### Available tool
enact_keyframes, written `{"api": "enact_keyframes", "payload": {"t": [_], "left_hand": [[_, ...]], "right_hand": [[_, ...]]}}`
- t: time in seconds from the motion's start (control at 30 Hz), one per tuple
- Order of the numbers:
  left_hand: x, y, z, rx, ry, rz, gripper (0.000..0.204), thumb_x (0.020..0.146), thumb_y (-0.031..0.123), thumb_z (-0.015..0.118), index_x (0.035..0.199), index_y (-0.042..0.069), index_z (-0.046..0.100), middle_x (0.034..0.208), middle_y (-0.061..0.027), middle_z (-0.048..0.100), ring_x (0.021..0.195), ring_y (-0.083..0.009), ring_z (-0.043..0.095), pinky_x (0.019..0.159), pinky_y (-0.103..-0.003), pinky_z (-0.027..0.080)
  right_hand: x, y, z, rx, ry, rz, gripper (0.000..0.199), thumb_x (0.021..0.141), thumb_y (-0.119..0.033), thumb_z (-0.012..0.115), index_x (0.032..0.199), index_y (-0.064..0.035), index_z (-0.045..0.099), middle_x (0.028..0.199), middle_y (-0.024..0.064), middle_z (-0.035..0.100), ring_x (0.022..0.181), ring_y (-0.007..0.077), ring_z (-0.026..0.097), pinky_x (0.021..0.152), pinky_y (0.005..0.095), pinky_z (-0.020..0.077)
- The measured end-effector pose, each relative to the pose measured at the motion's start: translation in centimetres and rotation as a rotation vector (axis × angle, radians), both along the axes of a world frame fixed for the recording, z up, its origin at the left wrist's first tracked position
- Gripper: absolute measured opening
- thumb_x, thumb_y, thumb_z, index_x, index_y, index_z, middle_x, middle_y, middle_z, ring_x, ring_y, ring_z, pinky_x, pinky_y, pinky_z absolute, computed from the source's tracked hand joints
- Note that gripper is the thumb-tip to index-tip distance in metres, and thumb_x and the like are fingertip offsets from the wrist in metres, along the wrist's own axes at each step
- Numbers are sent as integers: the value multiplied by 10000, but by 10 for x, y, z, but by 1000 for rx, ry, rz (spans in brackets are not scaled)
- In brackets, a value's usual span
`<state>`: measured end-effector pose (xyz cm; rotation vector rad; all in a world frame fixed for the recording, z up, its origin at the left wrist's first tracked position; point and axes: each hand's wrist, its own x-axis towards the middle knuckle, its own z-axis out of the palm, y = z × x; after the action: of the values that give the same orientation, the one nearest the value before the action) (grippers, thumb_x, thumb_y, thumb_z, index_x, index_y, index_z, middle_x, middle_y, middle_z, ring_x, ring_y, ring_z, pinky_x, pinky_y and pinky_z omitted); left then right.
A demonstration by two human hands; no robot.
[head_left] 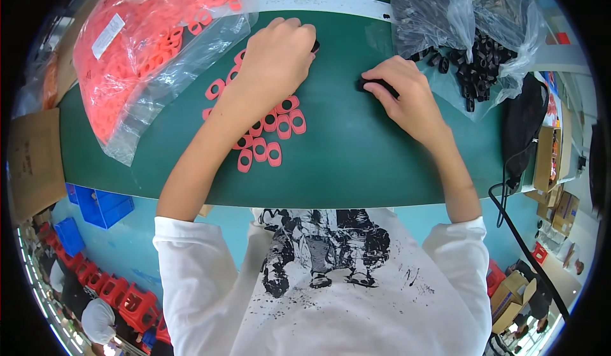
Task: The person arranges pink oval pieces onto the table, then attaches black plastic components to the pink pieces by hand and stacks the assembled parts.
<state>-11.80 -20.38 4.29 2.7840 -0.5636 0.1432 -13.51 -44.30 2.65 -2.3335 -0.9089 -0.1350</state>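
Observation:
My left hand (277, 56) rests knuckles-up on the green table (356, 158), fingers curled over a small black part (315, 46) that barely shows at its fingertips. Under and beside its wrist lie several flat red oval gaskets (275, 133). My right hand (402, 92) lies to the right, fingers closed on a black ring-shaped part (368, 85) pressed against the table. Just beyond it several loose black rings (474, 69) spill from a clear plastic bag (468, 18).
A large clear bag full of red gaskets (149, 44) lies at the far left. A black pouch (525, 123) and cable (509, 209) hang off the table's right edge. Cardboard boxes (550, 165) stand right, blue crates (102, 206) and red stools (124, 295) below left.

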Motion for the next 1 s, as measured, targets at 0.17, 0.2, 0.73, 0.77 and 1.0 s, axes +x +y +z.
{"api": "enact_keyframes", "payload": {"t": [0.17,0.2,0.73,0.77,1.0], "left_hand": [[-2,-2,5,12,-2,-5,185,809,121,697,923,-11,634,915,-147,634,915,-338,626,781,-437,518],[-2,-2,7,35,24,17,190,810,127,697,921,-14,633,905,-152,639,907,-341,630,776,-441,518],[32,11,-4,47,-114,-167,211,776,143,732,839,-36,641,854,-185,666,883,-363,657,700,-452,537],[40,13,-5,49,-117,-164,211,776,143,732,839,-36,641,854,-185,666,883,-363,657,700,-452,537],[56,16,-3,-66,101,-205,216,802,135,669,944,-15,605,981,-196,622,965,-359,601,809,-427,488]], "right_hand": [[3,3,1,-8,-108,0,134,796,-16,708,927,10,693,941,122,647,861,284,612,766,354,495],[4,1,1,-11,-106,0,134,796,-16,708,927,10,693,941,122,647,861,284,612,766,354,495],[-10,15,18,-131,75,102,310,778,-6,709,1084,-43,675,937,106,569,777,286,601,678,371,504],[-11,18,20,-171,72,109,306,782,-2,705,1084,-45,677,917,104,559,753,279,595,663,375,499],[4,44,24,39,222,148,205,793,11,707,989,-8,649,893,86,580,730,197,611,647,318,507]]}}
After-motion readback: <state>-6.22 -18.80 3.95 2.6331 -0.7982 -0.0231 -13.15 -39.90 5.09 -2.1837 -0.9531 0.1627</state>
